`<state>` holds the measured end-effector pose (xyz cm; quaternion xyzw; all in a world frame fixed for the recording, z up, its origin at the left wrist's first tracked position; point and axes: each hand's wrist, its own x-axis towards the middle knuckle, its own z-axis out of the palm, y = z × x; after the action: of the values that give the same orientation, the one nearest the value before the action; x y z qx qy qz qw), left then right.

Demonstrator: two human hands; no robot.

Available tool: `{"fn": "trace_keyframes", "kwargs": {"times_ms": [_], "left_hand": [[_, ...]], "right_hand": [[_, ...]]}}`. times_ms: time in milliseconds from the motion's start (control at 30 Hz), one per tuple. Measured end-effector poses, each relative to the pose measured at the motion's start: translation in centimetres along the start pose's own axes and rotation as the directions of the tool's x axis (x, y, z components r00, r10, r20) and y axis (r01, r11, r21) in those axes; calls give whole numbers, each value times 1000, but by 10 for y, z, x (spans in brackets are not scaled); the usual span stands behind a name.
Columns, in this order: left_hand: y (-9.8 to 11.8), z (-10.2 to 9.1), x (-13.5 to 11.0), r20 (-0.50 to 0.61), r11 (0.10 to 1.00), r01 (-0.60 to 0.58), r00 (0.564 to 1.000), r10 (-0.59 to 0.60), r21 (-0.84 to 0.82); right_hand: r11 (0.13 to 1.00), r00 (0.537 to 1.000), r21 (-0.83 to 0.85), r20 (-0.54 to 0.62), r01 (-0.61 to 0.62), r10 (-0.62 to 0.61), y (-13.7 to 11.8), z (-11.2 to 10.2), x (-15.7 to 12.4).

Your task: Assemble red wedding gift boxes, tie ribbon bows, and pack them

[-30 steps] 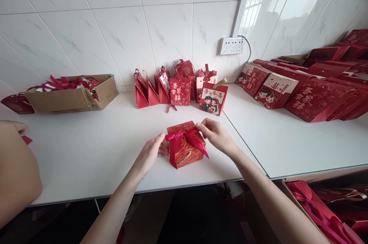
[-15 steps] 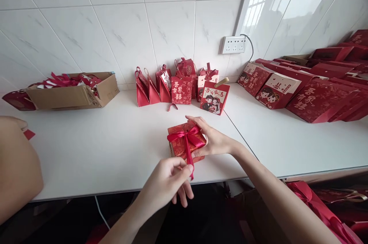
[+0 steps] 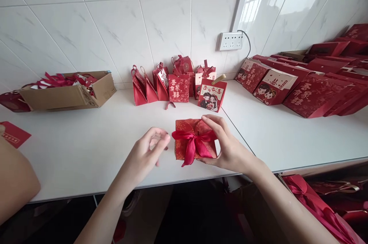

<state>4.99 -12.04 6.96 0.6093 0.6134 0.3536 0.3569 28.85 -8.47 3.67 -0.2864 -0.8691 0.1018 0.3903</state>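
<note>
A small red gift box (image 3: pixel 189 129) with a gold pattern sits near the front edge of the white table (image 3: pixel 86 152). A red ribbon bow (image 3: pixel 194 139) is tied across it, its tails hanging over the front face. My right hand (image 3: pixel 230 146) wraps round the box's right side, thumb on top and fingers underneath. Just left of the box hovers my left hand (image 3: pixel 146 154), fingers loosely curled and apart, holding nothing.
Several small red gift bags and boxes (image 3: pixel 179 84) stand against the tiled wall. A cardboard box (image 3: pixel 69 96) of red ribbons lies at the left. Flat red boxes (image 3: pixel 301 86) pile up at the right. Another person's arm (image 3: pixel 14 182) and a red card (image 3: pixel 13 134) are at the far left.
My left hand let go of the ribbon tail and moved up beside the box. My right hand turned the box and now grips its right side. The bow faces me.
</note>
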Motion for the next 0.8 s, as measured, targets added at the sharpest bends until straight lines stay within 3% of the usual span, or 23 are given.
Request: {"fn": "trace_keyframes", "kwargs": {"times_ms": [133,233,367,433,533,633,700,800], "left_hand": [[20,20,3,-56,974,-226,973,226,-2],[27,34,-1,-99,910,-414,906,411,-7],[34,54,-17,-138,842,-540,833,536,16],[39,65,-29,-155,759,-649,746,648,54],[48,83,-44,-130,586,-800,572,810,131],[56,99,-55,-92,442,-876,432,897,192],[58,107,-60,-87,384,-900,374,923,208],[59,114,-62,-96,337,-915,324,941,223]], "right_hand": [[994,999,-108,-45,3,-8,-12,-13,-10],[987,996,-159,-87,-19,5,-19,-23,-21],[967,986,-251,-167,-49,7,-29,-31,-38],[954,974,-294,-225,-54,-14,-32,-34,-46],[940,948,-337,-313,-52,-59,-36,-37,-56],[925,923,-375,-375,-61,-91,-39,-40,-65],[918,911,-388,-404,-82,-89,-41,-43,-70],[911,904,-396,-421,-110,-74,-43,-48,-77]]}}
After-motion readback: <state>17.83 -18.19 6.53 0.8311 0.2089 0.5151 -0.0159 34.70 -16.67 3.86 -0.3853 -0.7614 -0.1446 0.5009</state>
